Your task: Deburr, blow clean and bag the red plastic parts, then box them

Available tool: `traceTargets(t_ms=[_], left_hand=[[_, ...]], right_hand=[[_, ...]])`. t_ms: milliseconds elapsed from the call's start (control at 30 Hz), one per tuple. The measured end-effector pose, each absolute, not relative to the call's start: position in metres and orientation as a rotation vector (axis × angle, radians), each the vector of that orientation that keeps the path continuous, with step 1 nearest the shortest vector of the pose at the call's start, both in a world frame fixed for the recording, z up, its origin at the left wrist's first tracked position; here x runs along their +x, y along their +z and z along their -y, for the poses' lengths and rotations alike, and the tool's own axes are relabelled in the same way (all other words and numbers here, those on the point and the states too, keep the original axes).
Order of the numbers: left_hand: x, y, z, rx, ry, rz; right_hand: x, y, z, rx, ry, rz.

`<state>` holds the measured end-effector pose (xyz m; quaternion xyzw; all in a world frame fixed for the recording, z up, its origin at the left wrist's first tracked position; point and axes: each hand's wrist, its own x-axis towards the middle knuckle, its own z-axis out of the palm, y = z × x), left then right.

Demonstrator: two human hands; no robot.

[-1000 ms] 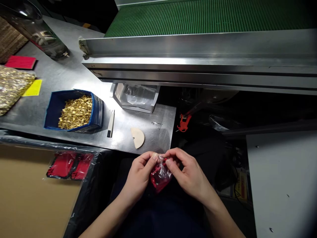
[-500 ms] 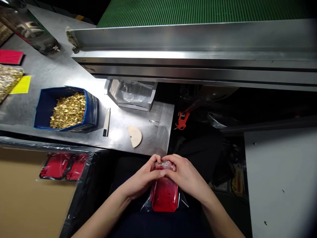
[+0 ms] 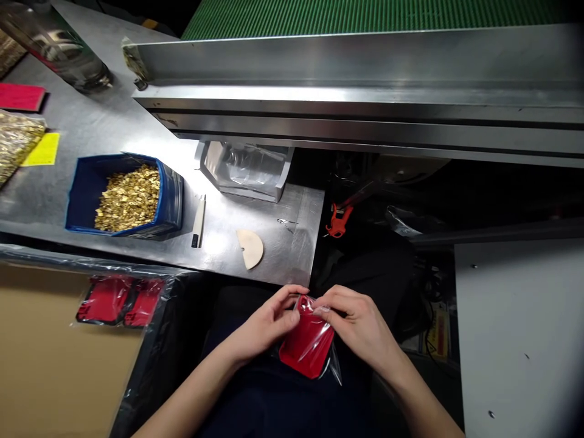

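Over my lap I hold a flat red piece (image 3: 306,345) inside a clear plastic bag (image 3: 335,368). My left hand (image 3: 276,317) grips its upper left edge, thumb on top and fingers behind. At the upper right, my right hand (image 3: 358,313) pinches the clear film between thumb and fingers. The red piece lies tilted, its lower end pointing down and slightly left. Exactly what the red piece is, I cannot tell. Two similar bagged red pieces (image 3: 107,299) lie in the lined box at left.
A blue bin (image 3: 171,198) of small gold-coloured parts stands on the metal table (image 3: 223,243). Near it are a grey tray (image 3: 246,193) of clear bags, a white cutter (image 3: 199,222) and a cream half-disc (image 3: 250,248). A metal-edged green conveyor (image 3: 347,15) crosses above.
The bagged red piece has turned in my hands, its lower end swinging slightly. My right hand has moved a little right, and the film is now drawn tighter over the piece.
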<state>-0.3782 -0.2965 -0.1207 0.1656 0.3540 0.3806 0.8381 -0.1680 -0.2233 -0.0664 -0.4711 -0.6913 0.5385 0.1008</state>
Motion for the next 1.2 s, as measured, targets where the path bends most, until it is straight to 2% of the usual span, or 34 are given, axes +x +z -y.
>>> traceTargets(t_ms=[200,333,533,700,833,933,1067,1200], left_hand=[[-0.374,-0.119,0.307,0.514,0.721,-0.885],[-0.368,-0.127,0.296,0.453,0.760,-0.955],[-0.367,-0.126,0.282,0.171,0.595,-0.753],[-0.365,-0.117,0.285,0.273,0.536,-0.796],[-0.367,-0.110,0.292,0.330,0.948,-1.089],[-0.378,-0.106,0.295,0.466,1.227,-1.066],[-0.392,-0.101,0.289,0.848,1.104,-1.158],[-0.382,-0.099,0.281,0.668,0.903,-1.183]], right_hand=[[-0.131,-0.074,0.225,-1.569,1.836,1.886],[-0.120,-0.065,0.221,-1.473,1.961,1.898],[-0.129,-0.041,0.215,-1.206,2.102,1.820],[-0.144,-0.047,0.222,-1.117,2.257,1.328],[-0.153,-0.066,0.231,-1.210,2.266,0.854],[-0.155,-0.076,0.235,-1.234,2.258,0.637],[-0.154,-0.078,0.234,-1.229,2.242,0.512],[-0.156,-0.070,0.231,-1.247,2.064,0.796]])
